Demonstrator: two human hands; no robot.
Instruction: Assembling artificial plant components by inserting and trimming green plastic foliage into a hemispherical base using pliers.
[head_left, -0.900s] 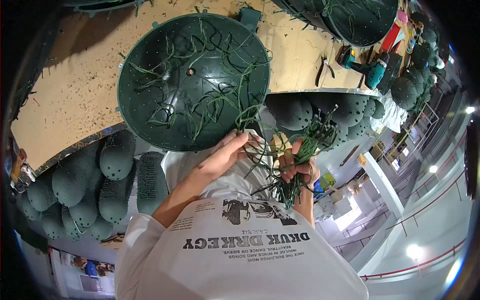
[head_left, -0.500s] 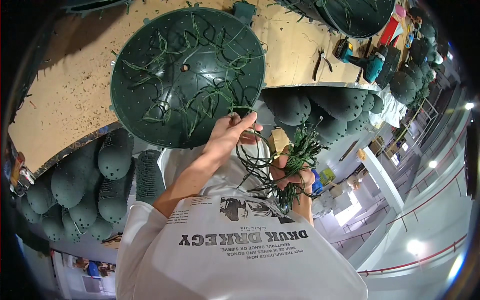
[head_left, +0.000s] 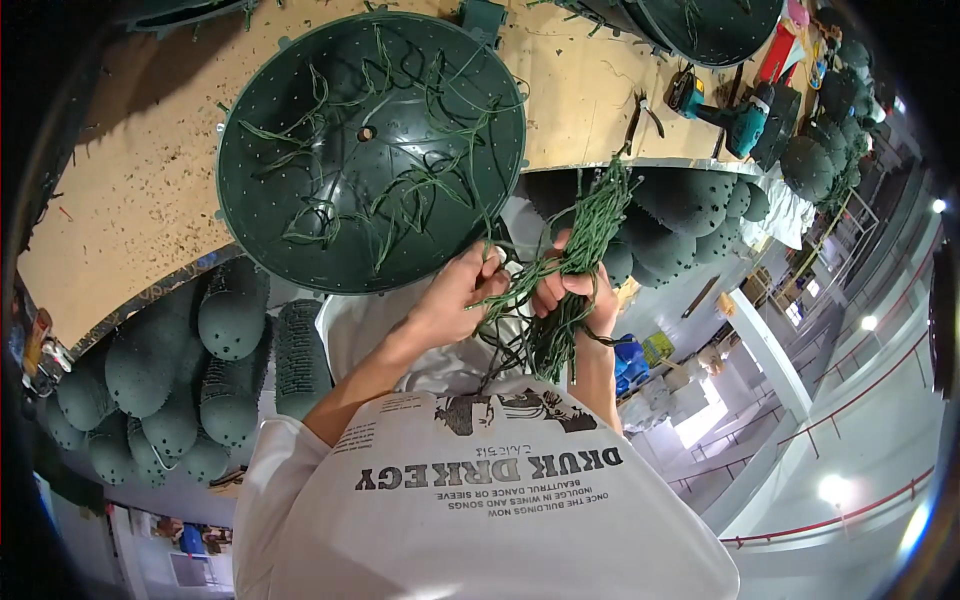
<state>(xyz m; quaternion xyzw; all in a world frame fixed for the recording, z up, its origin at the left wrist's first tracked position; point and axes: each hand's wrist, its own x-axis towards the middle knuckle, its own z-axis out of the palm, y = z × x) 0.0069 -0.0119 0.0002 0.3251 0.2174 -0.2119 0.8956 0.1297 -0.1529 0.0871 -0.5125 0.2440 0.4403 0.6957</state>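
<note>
Left hand point(head_left: 462, 287): pinching green strands point(head_left: 522, 285) at the near rim of the dark green bowl point(head_left: 390, 170); exact fingertip contact partly hidden. Right hand point(head_left: 590, 297): closed firmly around the thick bundle point(head_left: 592, 235), held clear of the bowl, off its near right side. Strands span the gap between your hands, and loose ends dangle under the bundle, a likely snag.

To do this well: grip the bundle just tight enough that it doesn't spill, but let single strands slide. Free one from the tangle before drawing it toward the bowl; don't yank, since the loops point(head_left: 405, 195) inside the bowl could probably pull along. Keep the slack off the bowl's rim so it doesn't catch. The pliers point(head_left: 640, 118) lie on the desk point(head_left: 130, 190), right of the bowl; keep strands away from them.
</note>
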